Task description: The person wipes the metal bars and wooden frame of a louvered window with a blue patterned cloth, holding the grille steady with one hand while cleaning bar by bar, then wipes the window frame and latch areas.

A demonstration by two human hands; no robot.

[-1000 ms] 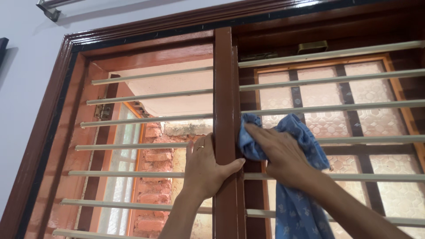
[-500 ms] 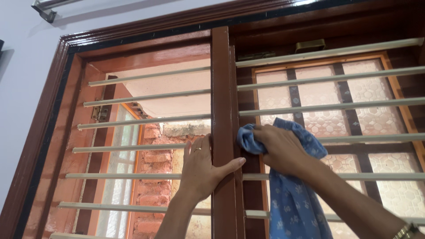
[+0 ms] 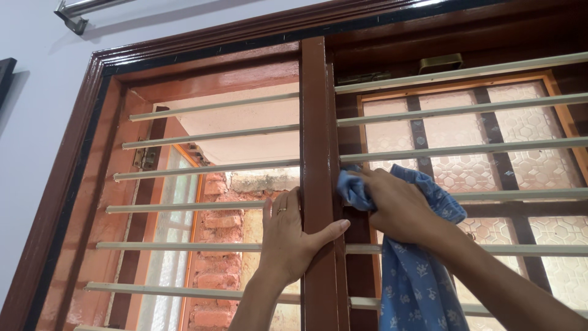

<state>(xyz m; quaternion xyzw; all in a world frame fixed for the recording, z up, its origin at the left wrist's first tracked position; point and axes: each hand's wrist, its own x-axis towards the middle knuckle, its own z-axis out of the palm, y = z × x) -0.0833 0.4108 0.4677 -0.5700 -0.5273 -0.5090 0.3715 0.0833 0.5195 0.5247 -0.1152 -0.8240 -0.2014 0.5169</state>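
Pale blue-grey wall (image 3: 37, 141) surrounds a glossy brown wooden window frame (image 3: 92, 98), seen from below, with a metal rod bracket (image 3: 76, 17) fixed to the wall at the upper left. Cream horizontal bars (image 3: 208, 138) run across both halves of the window, which a vertical brown centre post (image 3: 318, 122) divides. On the left side the opening shows a red brick wall (image 3: 217, 245) outside and an open shutter with frosted glass (image 3: 168, 245) hinged at the far left. On the right side a closed shutter with patterned frosted glass panes (image 3: 527, 129) sits behind the bars. The left hand (image 3: 291, 236) grips the centre post low down, fingers behind its left edge and the thumb pressed across its front face; a ring shows on one finger. The right hand (image 3: 398, 205), just right of the post, is closed on a bunched blue patterned cloth (image 3: 416, 288) and presses it against the post's right edge. The cloth's upper part is gathered under the fingers, and the loose end hangs down in front of the lower bars, to the bottom of the view.
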